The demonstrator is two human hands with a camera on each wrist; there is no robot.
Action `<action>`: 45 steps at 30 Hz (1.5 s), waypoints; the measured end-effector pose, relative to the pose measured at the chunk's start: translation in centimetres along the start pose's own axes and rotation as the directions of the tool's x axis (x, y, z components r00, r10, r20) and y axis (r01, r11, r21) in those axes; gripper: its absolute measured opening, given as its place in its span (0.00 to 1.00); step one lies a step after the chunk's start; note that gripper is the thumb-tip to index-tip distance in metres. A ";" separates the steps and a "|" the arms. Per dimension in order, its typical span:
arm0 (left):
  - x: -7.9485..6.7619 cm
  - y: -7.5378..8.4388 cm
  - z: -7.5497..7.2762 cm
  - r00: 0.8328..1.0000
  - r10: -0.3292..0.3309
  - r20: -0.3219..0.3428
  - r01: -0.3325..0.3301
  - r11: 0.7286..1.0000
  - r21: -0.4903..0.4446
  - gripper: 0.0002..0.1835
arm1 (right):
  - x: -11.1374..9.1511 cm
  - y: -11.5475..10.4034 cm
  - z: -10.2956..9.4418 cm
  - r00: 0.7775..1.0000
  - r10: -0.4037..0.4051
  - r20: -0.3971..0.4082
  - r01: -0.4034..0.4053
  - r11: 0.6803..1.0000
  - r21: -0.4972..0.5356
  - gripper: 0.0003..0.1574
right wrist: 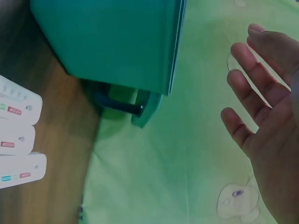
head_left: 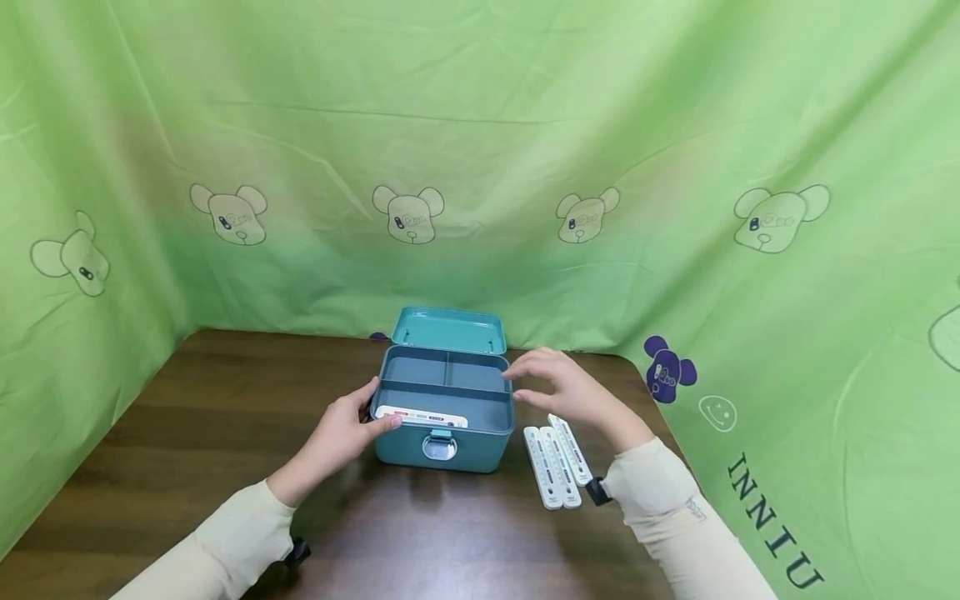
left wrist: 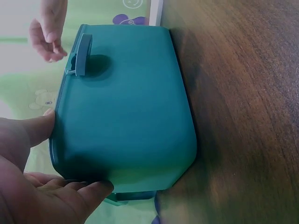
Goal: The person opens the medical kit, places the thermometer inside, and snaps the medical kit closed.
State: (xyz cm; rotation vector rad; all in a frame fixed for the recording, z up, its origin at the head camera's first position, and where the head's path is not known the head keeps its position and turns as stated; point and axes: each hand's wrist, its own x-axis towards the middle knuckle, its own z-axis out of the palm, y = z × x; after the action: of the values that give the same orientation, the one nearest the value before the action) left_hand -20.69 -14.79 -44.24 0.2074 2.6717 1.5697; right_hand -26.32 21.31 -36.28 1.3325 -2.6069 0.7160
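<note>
A teal storage box (head_left: 405, 454) stands on the table with its lid (head_left: 450, 330) raised at the back. My left hand (head_left: 341, 429) grips the front left corner, thumb at the front rim and fingers along the side wall. One white thermometer (head_left: 427, 416) stands lengthwise in the front compartment, against the front wall. Over the right rim hovers my right hand (head_left: 558, 385), fingers loosely bent and holding nothing; the right wrist view shows these fingers (right wrist: 254, 91) spread apart. Three more white thermometers (head_left: 543, 468) lie side by side on the table, right of the box.
Dividers (head_left: 448, 369) split the box into two small rear compartments and one long front one. A metal latch (head_left: 439, 446) hangs on the front wall. Green cloth (head_left: 480, 275) printed with bear heads surrounds the brown wooden table (head_left: 247, 417) at the back and sides.
</note>
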 end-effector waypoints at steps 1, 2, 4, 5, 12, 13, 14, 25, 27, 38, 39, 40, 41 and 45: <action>-0.1 0.0 0.0 1.000 -0.003 0.003 0.003 1.000 -0.004 0.49 | -0.5 0.1 0.0 1.000 0.004 -0.014 -0.004 1.000 -0.008 0.19; -0.1 0.0 0.1 1.000 -0.007 0.003 0.007 1.000 -0.005 0.49 | -1.0 0.1 0.1 1.000 0.010 -0.024 -0.010 1.000 -0.014 0.20; -0.2 0.0 0.2 1.000 -0.019 -0.006 0.019 1.000 -0.011 0.49 | -1.9 0.2 0.3 0.999 0.020 -0.046 -0.021 0.999 -0.033 0.20; -0.2 0.0 0.2 1.000 -0.021 -0.011 0.020 1.000 -0.011 0.49 | -2.3 0.2 0.4 0.998 0.035 -0.051 -0.036 0.999 -0.031 0.20; -0.3 0.4 0.5 0.999 -0.005 -0.053 0.006 1.000 0.006 0.46 | -5.4 0.4 1.4 0.987 0.106 -0.122 -0.108 0.994 -0.015 0.20; -0.3 0.4 0.4 0.999 -0.002 -0.052 0.002 1.000 0.000 0.46 | -5.8 0.6 1.5 0.984 0.111 -0.139 -0.114 0.993 -0.015 0.20; -0.3 0.4 0.3 0.999 -0.001 -0.052 0.001 1.000 -0.004 0.46 | -6.1 0.7 1.7 0.981 0.118 -0.155 -0.121 0.993 -0.013 0.20; -0.2 -0.8 -1.0 0.999 0.030 0.014 -0.029 0.999 -0.034 0.49 | -10.6 2.0 3.0 0.936 0.259 -0.240 -0.264 0.965 0.013 0.23; -0.2 -0.9 -1.1 0.999 0.041 0.019 -0.040 0.999 -0.031 0.49 | -11.5 2.2 3.3 0.918 0.309 -0.248 -0.311 0.950 0.031 0.25; 0.1 -0.8 -1.0 0.999 0.050 0.018 -0.049 0.998 -0.035 0.44 | -15.5 3.4 6.2 0.837 0.495 -0.235 -0.493 0.867 0.069 0.29; 0.1 -0.8 -0.9 0.998 0.052 0.017 -0.052 0.998 -0.035 0.44 | -15.8 3.5 6.3 0.830 0.508 -0.230 -0.506 0.860 0.070 0.29; 0.2 -0.9 -0.9 0.998 0.053 0.018 -0.052 0.998 -0.040 0.44 | -16.0 3.6 6.5 0.824 0.522 -0.223 -0.518 0.852 0.077 0.30; 0.2 -0.9 -1.0 0.998 0.052 0.021 -0.051 0.998 -0.046 0.44 | -16.2 3.7 6.6 0.816 0.535 -0.217 -0.531 0.843 0.081 0.30; 0.4 -1.0 -1.0 0.998 0.043 0.040 -0.040 0.996 -0.084 0.46 | -16.8 3.8 7.3 0.791 0.583 -0.185 -0.574 0.812 0.106 0.34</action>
State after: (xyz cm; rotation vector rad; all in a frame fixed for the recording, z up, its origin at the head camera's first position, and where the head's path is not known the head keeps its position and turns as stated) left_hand -21.33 -16.10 -44.62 0.2917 2.5804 1.6651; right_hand -18.48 32.05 -49.33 0.3909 -2.8290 0.9316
